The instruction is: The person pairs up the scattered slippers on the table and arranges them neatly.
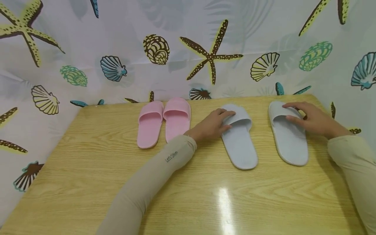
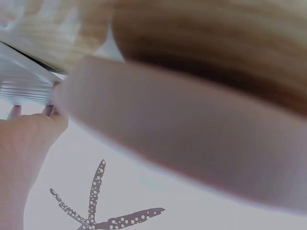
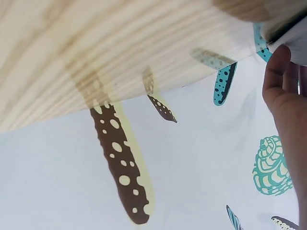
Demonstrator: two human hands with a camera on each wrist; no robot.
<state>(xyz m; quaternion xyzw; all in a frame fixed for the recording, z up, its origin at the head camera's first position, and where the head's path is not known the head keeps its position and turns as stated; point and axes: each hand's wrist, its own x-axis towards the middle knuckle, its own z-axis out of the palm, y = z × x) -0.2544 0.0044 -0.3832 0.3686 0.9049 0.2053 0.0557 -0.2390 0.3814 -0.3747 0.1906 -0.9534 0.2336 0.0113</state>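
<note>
Two light grey slide slippers stand side by side on the wooden table, toes toward the wall. At the left grey slipper (image 1: 241, 151), my left hand (image 1: 209, 126) grips the ribbed strap from its left side, fingers over the top and thumb by the opening. The left wrist view shows that hand (image 2: 26, 143) against the strap (image 2: 26, 88). My right hand (image 1: 315, 121) holds the strap of the right grey slipper (image 1: 291, 145) from the right, a finger across the top and the thumb at the rear edge. In the right wrist view only part of this hand (image 3: 290, 108) shows.
A pair of pink slippers (image 1: 147, 132) stands together at the back, left of the grey ones; my left wrist overlaps one heel. Behind the wooden table (image 1: 97, 182) hangs a white cloth (image 1: 176, 75) with shells and starfish. A blurred pale shape (image 2: 182, 134) crosses the left wrist view.
</note>
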